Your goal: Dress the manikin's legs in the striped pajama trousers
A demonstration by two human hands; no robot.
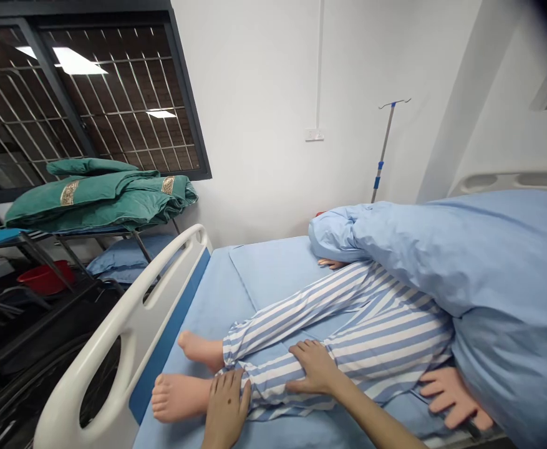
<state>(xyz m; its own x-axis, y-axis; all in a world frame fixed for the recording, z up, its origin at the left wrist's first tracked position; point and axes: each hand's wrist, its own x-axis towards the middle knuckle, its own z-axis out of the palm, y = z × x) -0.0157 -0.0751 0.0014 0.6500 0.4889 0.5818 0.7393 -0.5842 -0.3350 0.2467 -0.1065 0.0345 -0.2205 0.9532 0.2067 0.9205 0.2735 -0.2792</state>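
A nursing manikin lies on the bed in blue-and-white striped trousers (395,324), legs stretched toward the footboard. My left hand (226,402) rests across the ankle of its nearer leg, by the bare foot (179,399), with fingers laid over the trouser cuff. Farther up that same leg, around the knee, my right hand (315,371) lies on the striped cloth, thumb apart from the fingers. Both hands are open. The other bare foot (201,349) is just beyond. A light blue quilt (441,249) covers the upper body; one manikin hand (455,396) sticks out from under it.
A white footboard (123,337) stands at the left, with part of a wheelchair (20,368) outside it. Green folded bedding (105,196) is piled below the barred window (114,100). An IV pole (383,153) rises behind the bed. A red basin (46,279) sits at far left.
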